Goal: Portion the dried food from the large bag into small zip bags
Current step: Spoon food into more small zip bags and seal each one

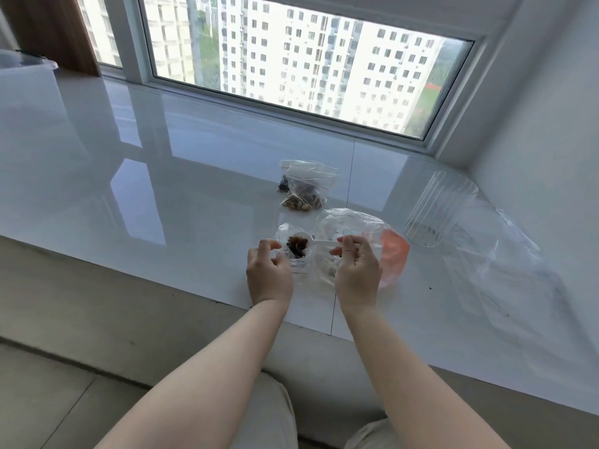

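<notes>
Spoon [316,243], white plastic, is pinched by its handle in the right hand [356,270]; its long axis runs roughly level, handle at the right, bowl at the left. The bowl, loaded w/ dark dried food [296,246], sits right over the mouth of a small zip bag [291,251]. The left hand [269,275] is just left of that bag, fingers curled at its rim and seemingly pinching it open, though clear plastic makes the exact contact hard to tell. So the load is already above the opening; the coming move looks like a tip of the spoon down into the bag, w/ the left hand nearer the bag and the right doing the tilting.

Large bag [363,251], clear w/ an orange-red patch on its right side, lies directly behind and under the right hand, touching the small bag's right side. Two filled zip bags [306,189] lie overlapped farther back, apart from the hands. At right, well apart, a ribbed clear cup [440,209] lies on its side beside loose clear plastic [505,254].

All of this is on a glossy white sill surface [162,189] below a wide window [308,59] showing apartment towers. A translucent storage box [26,76] stands at far left. The person sits facing the sill, pale trousers visible at the bottom edge
</notes>
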